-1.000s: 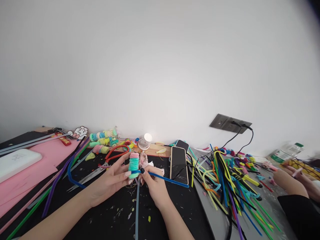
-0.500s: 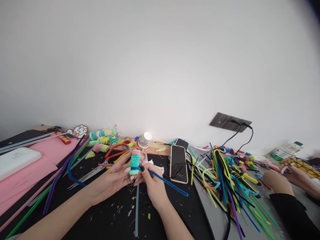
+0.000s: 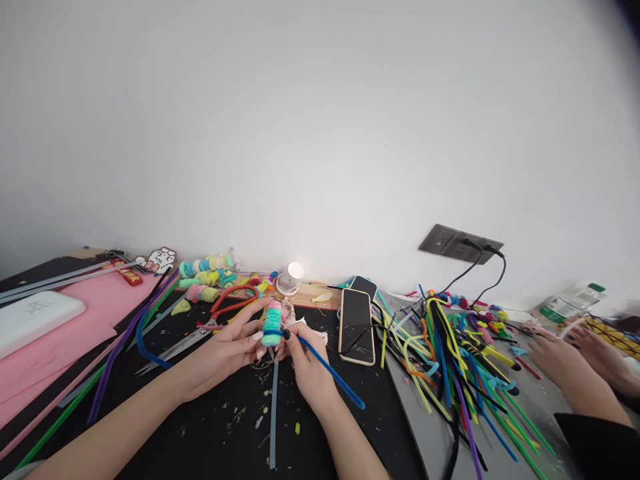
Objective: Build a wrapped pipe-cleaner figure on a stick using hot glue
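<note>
My left hand (image 3: 227, 357) is closed around a small roll of wound pipe cleaner (image 3: 273, 321), pink at the top, then mint green, with a blue turn near its lower end. Pinched in my right hand (image 3: 309, 363) is a dark blue pipe cleaner (image 3: 333, 373); one end wraps round the roll and the free tail points down to the right. Below the roll, a grey-blue pipe cleaner (image 3: 273, 420) lies on the black mat (image 3: 210, 433). Open scissors with orange handles (image 3: 234, 293) rest beside my left hand, which partly covers them.
A phone (image 3: 357, 327) and a paper cup (image 3: 291, 279) stand near the wall side. Many loose pipe cleaners (image 3: 450, 360) spread over the grey surface at right. Wound coils (image 3: 205, 273) and pink sheets (image 3: 95, 303) lie left. A co-worker's hands (image 3: 565, 363) work at far right.
The blue pipe cleaner now crosses the roll's front in a neater band, and its tail has swung lower. The roll has tipped slightly. The co-worker's hands have shifted.
</note>
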The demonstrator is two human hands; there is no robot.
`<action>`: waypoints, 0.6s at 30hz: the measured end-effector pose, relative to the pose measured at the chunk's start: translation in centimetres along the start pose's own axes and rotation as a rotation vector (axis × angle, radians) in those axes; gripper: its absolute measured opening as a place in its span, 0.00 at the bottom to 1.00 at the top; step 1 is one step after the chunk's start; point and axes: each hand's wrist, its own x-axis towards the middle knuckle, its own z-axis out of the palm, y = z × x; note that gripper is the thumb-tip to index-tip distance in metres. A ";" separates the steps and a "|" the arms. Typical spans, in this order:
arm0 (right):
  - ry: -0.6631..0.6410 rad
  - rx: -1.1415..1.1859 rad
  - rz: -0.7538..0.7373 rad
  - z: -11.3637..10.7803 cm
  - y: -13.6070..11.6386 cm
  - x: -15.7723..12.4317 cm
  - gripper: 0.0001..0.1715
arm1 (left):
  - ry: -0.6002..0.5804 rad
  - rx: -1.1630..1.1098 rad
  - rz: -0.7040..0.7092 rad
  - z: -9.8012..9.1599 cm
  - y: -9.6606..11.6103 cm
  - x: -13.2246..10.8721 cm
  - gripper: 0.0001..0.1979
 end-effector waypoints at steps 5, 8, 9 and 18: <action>-0.007 -0.061 -0.078 -0.4 -0.1 0.2 0.15 | 0.018 -0.017 -0.016 0.1 0.1 0.2 0.30; -0.030 -0.062 -0.094 -0.5 -0.2 0.1 0.13 | -0.005 -0.047 0.015 0.0 0.0 0.3 0.27; -0.037 -0.062 -0.094 -0.5 -0.3 0.1 0.13 | -0.002 -0.035 0.020 0.0 0.0 0.3 0.26; -0.051 -0.051 -0.034 -0.4 -0.8 -0.1 0.10 | 0.051 0.164 0.033 0.6 0.5 0.0 0.32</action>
